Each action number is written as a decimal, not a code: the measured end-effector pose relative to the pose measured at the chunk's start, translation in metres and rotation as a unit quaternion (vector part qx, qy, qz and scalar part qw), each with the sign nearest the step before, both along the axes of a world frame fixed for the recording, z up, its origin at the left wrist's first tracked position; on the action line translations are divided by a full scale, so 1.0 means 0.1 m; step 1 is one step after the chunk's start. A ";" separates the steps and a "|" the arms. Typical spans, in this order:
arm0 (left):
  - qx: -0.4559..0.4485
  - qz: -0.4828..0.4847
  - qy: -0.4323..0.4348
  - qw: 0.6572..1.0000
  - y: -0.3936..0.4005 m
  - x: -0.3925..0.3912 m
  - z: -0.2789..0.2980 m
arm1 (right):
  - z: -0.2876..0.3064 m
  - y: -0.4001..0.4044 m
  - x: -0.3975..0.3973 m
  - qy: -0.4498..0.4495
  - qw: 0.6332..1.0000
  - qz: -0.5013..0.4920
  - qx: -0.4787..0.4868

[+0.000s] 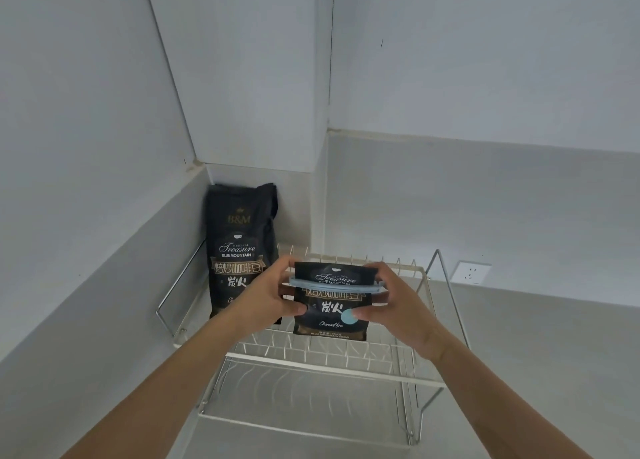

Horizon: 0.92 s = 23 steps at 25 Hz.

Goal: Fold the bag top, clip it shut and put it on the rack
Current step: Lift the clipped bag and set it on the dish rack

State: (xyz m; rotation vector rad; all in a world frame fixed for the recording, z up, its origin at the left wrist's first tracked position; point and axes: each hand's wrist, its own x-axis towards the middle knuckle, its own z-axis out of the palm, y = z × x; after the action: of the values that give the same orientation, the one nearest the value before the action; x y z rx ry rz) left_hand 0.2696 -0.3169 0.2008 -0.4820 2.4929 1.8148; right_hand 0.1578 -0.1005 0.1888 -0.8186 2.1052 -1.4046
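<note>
A black coffee bag with its top folded down stands upright on the upper tier of a white wire rack. A long light-blue clip runs across the fold. My left hand grips the bag's left edge at the clip's end, thumb in front. My right hand holds the right edge, its thumb pressing on the bag's front by a pale blue round sticker.
A taller black coffee bag, unfolded, stands on the rack's left end against the wall corner. Upright wire prongs line the rack's back. A lower tier sits below. A wall socket is at the right on the grey counter's back wall.
</note>
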 end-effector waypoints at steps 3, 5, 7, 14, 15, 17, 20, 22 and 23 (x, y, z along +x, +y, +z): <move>0.005 0.003 -0.008 1.000 -0.01 0.00 -0.05 | -0.07 0.00 0.01 -0.024 0.999 -0.023 -0.004; 0.015 0.004 -0.026 1.000 -0.03 0.00 -0.08 | -0.10 0.02 0.00 -0.052 0.998 -0.025 0.000; 0.010 -0.024 -0.063 0.998 -0.05 -0.01 -0.10 | -0.13 0.01 -0.01 -0.084 0.996 -0.006 0.019; -0.060 -0.035 -0.108 0.992 -0.06 -0.14 -0.13 | -0.18 -0.04 -0.14 -0.138 0.990 -0.029 0.029; -0.037 -0.011 -0.100 0.994 -0.06 -0.17 -0.14 | -0.18 -0.03 -0.16 -0.155 0.987 -0.042 0.019; -0.025 0.024 -0.085 0.996 -0.07 -0.25 -0.15 | -0.18 -0.05 -0.20 -0.181 0.981 -0.067 -0.002; -0.023 0.049 -0.070 0.996 -0.04 -0.38 -0.17 | -0.16 -0.14 -0.23 -0.189 0.978 -0.084 -0.029; -0.017 0.059 -0.065 0.996 -0.03 -0.43 -0.18 | -0.15 -0.18 -0.24 -0.192 0.976 -0.091 -0.050; -0.018 0.062 -0.063 0.996 -0.04 -0.44 -0.19 | -0.15 -0.19 -0.24 -0.193 0.975 -0.094 -0.057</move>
State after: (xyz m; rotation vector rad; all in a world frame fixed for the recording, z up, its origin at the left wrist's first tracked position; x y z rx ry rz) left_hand 0.2255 -0.3205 0.1820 -0.7441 2.4649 1.7210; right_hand 0.1337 -0.1191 0.1736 -0.3533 1.8506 -1.6431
